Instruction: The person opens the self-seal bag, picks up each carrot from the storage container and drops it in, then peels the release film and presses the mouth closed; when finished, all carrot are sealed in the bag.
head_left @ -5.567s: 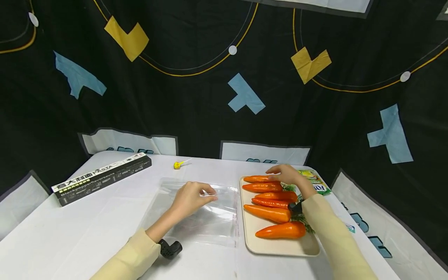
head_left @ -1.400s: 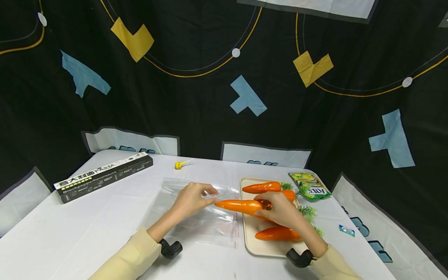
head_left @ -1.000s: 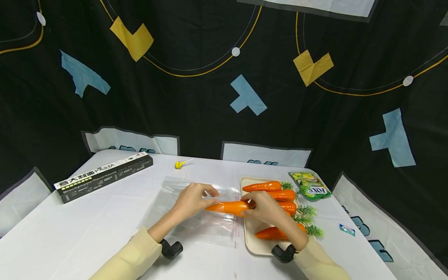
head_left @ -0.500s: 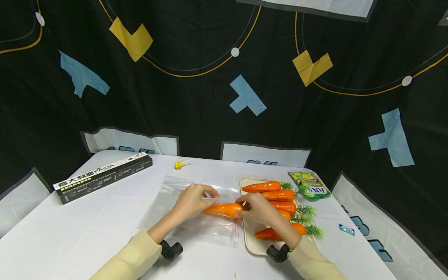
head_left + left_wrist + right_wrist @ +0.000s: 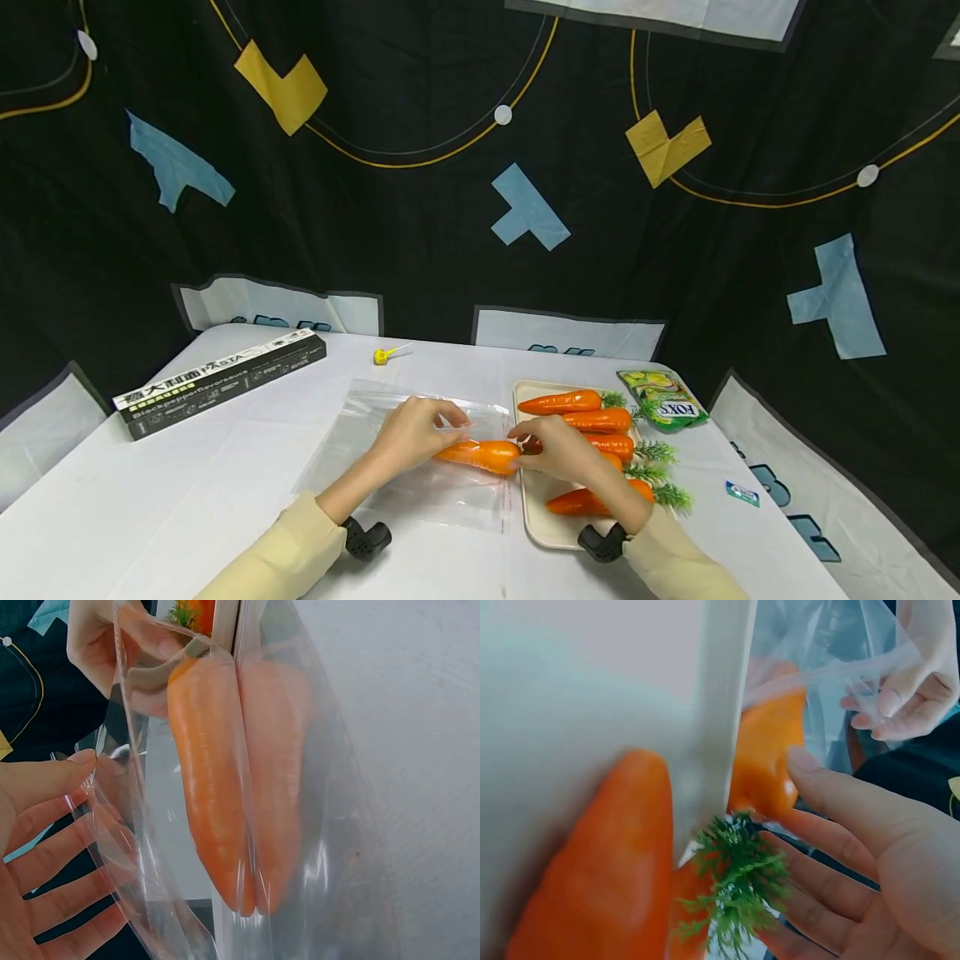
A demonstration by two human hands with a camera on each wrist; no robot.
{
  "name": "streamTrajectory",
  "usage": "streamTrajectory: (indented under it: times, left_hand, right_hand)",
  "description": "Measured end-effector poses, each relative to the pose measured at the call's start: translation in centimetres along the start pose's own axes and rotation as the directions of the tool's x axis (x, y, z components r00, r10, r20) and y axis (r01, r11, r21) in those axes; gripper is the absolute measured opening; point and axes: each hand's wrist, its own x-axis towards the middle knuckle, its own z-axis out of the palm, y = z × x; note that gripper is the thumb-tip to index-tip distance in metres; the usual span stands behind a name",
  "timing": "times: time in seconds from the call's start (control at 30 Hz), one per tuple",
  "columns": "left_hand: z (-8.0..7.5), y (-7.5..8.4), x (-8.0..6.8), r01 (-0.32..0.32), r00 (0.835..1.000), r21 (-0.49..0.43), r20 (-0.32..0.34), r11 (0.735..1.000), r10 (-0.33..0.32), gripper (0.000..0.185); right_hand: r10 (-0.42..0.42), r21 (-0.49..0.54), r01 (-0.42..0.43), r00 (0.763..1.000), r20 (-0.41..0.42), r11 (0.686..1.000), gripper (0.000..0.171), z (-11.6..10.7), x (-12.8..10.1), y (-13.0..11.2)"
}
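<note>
A clear plastic bag (image 5: 420,492) lies flat on the white table, its mouth facing the tray. My left hand (image 5: 412,433) pinches the upper film of the mouth and lifts it; the left wrist view shows the fingers (image 5: 37,855) behind the film. An orange carrot (image 5: 480,455) lies tip-first inside the bag (image 5: 337,825), most of its length (image 5: 210,780) in. My right hand (image 5: 558,450) holds its thick end (image 5: 769,757) between thumb and fingertips (image 5: 832,795) at the mouth. Several more carrots (image 5: 558,402) with green tops lie on the beige tray (image 5: 536,521).
A long black pasta box (image 5: 217,379) lies at the far left. A small yellow object (image 5: 382,355) sits near the table's back edge. A green candy packet (image 5: 663,398) and a small sachet (image 5: 742,492) lie right of the tray. A black cloth backdrop surrounds the table.
My right hand took a carrot from the tray and has slid it leftward, tip first, into the bag. The left hand has kept the bag's mouth lifted.
</note>
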Motion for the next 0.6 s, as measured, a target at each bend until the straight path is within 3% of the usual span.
streamTrajectory:
  times: [0.6]
  left_hand:
    - [0.1, 0.1, 0.0, 0.001, 1.000, 0.013, -0.006, 1.000, -0.001, 0.009]
  right_hand:
    - [0.074, -0.095, -0.073, 0.997, 0.006, 0.993, 0.034, -1.6, -3.2, 0.4]
